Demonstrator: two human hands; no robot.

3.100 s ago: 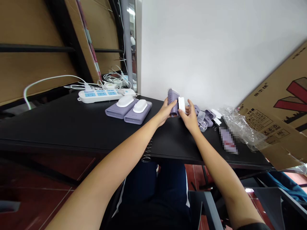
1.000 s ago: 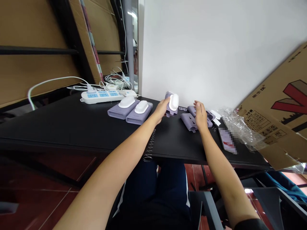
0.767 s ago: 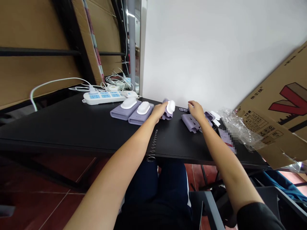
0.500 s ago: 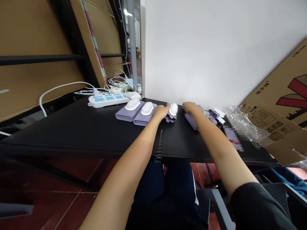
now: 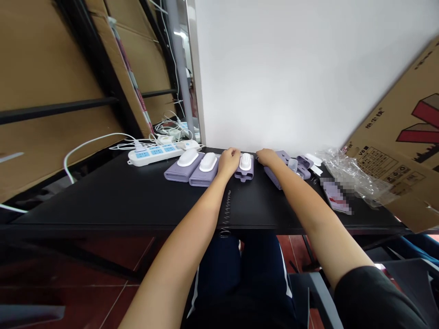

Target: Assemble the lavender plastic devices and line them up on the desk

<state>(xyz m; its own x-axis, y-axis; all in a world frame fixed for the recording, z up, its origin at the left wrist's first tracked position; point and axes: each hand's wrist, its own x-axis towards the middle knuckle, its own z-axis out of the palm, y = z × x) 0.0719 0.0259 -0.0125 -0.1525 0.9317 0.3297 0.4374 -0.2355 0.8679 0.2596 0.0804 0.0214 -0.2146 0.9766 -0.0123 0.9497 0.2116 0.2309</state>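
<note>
My left hand (image 5: 229, 161) rests on the black table between two purple items, its fingers loosely curled and a little apart, with nothing visible in them. Just right of it lies a small purple holder (image 5: 244, 174) with a white grooved oval piece (image 5: 245, 161) on top. To its left are two larger purple cases, the nearer case (image 5: 203, 177) and the farther case (image 5: 181, 172), each topped by a white oval piece. My right hand (image 5: 266, 156) has its fingers closed near the wall, beside a purple case (image 5: 273, 178); its fingertips' contents are hidden.
A white power strip (image 5: 161, 151) with cables stands at the back left. A coiled wire (image 5: 226, 212) runs to the table's front edge. Right of my arm lie purple parts (image 5: 303, 165), a phone (image 5: 335, 196), clear plastic wrap (image 5: 356, 176) and a leaning cardboard box (image 5: 394, 151).
My left thumb has come off the white piece on the small holder, and the hand has drawn back left. That piece and holder now face me squarely. My right hand has shifted slightly left.
</note>
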